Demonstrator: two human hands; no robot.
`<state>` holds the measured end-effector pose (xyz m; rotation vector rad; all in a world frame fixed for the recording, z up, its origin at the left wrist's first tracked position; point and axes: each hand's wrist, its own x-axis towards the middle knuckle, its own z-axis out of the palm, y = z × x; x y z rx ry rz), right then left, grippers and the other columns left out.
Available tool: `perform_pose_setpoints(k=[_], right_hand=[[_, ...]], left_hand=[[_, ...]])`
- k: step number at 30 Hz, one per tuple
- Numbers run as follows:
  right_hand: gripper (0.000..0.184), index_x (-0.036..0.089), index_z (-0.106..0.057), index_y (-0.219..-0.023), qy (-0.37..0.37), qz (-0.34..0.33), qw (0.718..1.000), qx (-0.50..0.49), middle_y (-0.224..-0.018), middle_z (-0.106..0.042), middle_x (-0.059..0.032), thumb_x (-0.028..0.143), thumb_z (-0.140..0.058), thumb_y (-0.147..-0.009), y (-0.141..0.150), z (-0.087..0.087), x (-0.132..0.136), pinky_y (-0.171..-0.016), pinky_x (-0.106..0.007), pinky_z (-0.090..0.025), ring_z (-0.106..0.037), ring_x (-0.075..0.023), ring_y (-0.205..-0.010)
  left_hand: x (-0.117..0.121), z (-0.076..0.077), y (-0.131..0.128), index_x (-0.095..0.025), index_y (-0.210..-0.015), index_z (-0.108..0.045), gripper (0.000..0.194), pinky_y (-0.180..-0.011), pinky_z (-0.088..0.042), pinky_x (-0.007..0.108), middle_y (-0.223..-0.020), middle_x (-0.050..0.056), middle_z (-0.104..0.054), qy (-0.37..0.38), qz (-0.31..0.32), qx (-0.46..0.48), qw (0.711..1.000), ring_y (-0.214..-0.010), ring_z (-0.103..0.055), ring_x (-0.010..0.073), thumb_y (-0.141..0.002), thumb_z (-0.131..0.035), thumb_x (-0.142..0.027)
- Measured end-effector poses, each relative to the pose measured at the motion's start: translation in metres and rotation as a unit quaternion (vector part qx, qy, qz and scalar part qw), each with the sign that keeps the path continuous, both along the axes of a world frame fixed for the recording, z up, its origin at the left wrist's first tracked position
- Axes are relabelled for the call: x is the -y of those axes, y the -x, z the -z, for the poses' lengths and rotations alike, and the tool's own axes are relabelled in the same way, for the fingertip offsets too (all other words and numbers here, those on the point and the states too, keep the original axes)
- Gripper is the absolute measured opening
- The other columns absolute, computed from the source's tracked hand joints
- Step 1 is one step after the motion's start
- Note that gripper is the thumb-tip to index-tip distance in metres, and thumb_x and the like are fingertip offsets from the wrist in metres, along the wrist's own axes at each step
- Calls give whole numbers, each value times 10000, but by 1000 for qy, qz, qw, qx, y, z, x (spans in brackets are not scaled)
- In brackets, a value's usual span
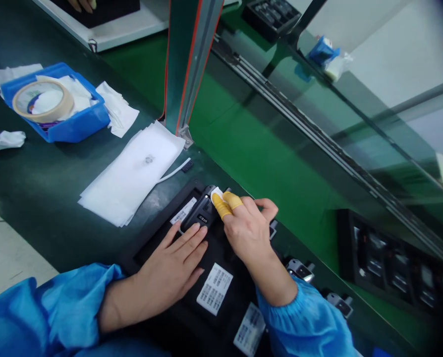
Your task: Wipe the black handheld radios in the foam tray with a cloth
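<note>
A black handheld device with a "Riton" label lies in a black foam tray. The fingers of my left hand rest outstretched and flat on the device's near end. Yellow finger cots cover two fingers of my right hand. Those fingers press a small white wipe against the device's far end. Beside the device is a white label. Closer to me on the tray are a barcode sheet and a second barcode sheet.
Left of the tray lies a stack of white translucent bags. Behind it, a blue bin holds a tape roll and wipes. A metal post stands ahead. More devices line the right edge, near another black tray.
</note>
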<state>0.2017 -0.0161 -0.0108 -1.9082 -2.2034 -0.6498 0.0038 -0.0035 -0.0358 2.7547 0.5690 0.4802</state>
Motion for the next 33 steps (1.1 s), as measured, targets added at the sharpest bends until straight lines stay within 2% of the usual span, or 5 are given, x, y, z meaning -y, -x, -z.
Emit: perform_pose_setpoints(k=[4, 10, 17, 25, 33], right_hand=[[227, 213, -672, -747, -27, 3, 999, 24, -844, -662, -8, 84, -497, -812, -6, 0, 12, -837, -390, -211, -459, -141, -766], [278, 186, -562, -536, -58, 83, 994, 28, -760, -625, -15, 32, -480, -751, -11, 6, 22, -810, -379, -225, -442, -139, -730], [240, 189, -676, -830, -58, 60, 996, 12, -915, -665, -38, 47, -486, -790, 14, 2, -4, -822, -377, -226, -457, -146, -759], [271, 190, -646, -729, -61, 92, 992, 53, -741, -623, -13, 32, -437, -800, 19, 9, 5, -838, -383, -230, -433, -140, -701], [220, 185, -630, -706, -67, 146, 986, 48, -749, -605, -25, 69, -476, -811, 10, 4, 14, -806, -379, -222, -402, -147, -681]], left_hand=[[-1, -1, 0, -132, -1218, -560, 362, -1154, -141, 447, -1373, 107, -506, -10, 8, -7, 1000, -1294, -433, 227, -927, -448, -315], [-2, -2, -1, -118, -1210, -567, 358, -1149, -167, 450, -1359, 109, -521, -24, 5, -2, 1000, -1278, -451, 235, -936, -425, -299], [-2, -1, 0, -119, -1226, -558, 372, -1160, -147, 455, -1374, 108, -505, -13, 6, -11, 1000, -1297, -431, 228, -934, -435, -315], [-3, -4, -1, -120, -1213, -567, 365, -1169, -98, 442, -1358, 99, -524, -25, 9, -13, 1000, -1288, -442, 220, -938, -423, -312], [-2, -3, -1, -117, -1225, -559, 368, -1168, -81, 437, -1381, 107, -497, -9, 10, -15, 1000, -1303, -423, 226, -932, -444, -308]])
